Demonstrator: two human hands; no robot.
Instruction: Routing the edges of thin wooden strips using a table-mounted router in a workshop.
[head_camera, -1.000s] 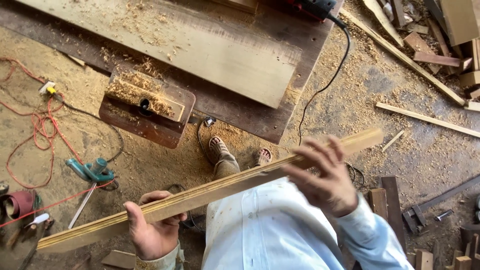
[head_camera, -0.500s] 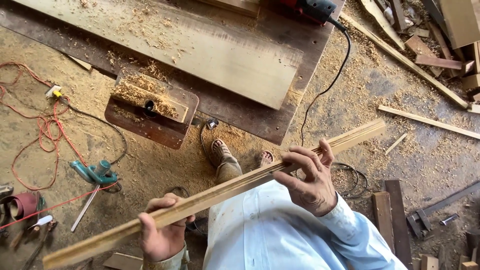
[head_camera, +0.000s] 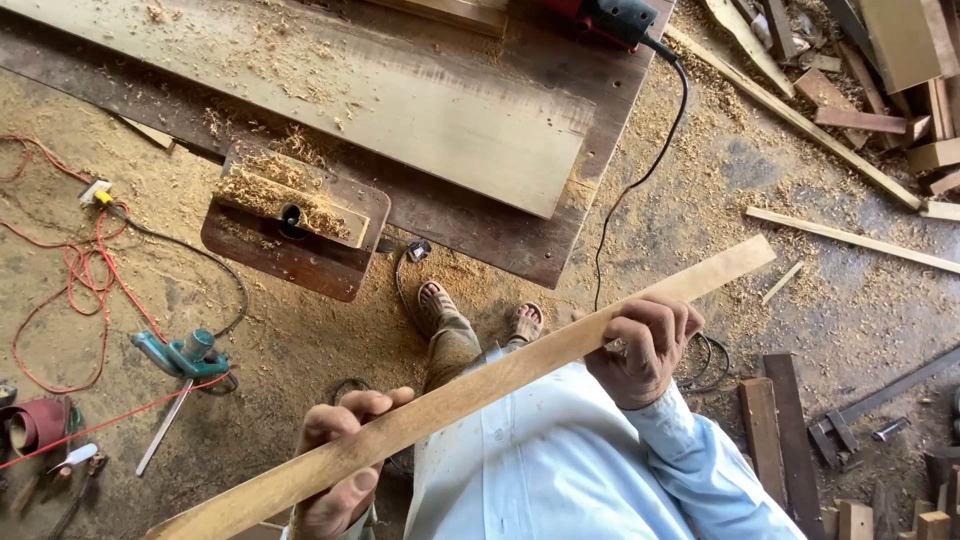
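I hold a long thin wooden strip (head_camera: 480, 385) slanting across my body, from lower left up to upper right. My left hand (head_camera: 340, 465) grips it near its lower end, fingers wrapped over the top edge. My right hand (head_camera: 645, 345) is closed around it further up, short of its upper tip. Below the strip I see my pale blue shirt and my sandalled feet (head_camera: 480, 310) on the sawdust-covered floor.
A wide wooden board (head_camera: 400, 100) lies on a dark workbench (head_camera: 480, 225) ahead, with a power tool (head_camera: 610, 18) and its black cable. A small dark stand (head_camera: 295, 225) holds shavings. A teal drill (head_camera: 180, 355) and red cord (head_camera: 70, 270) lie left; scrap timber (head_camera: 850, 110) right.
Both hands have shifted along the strip, and the right hand has closed over it from above. The strip's upper end has risen a little; the view has tilted slightly.
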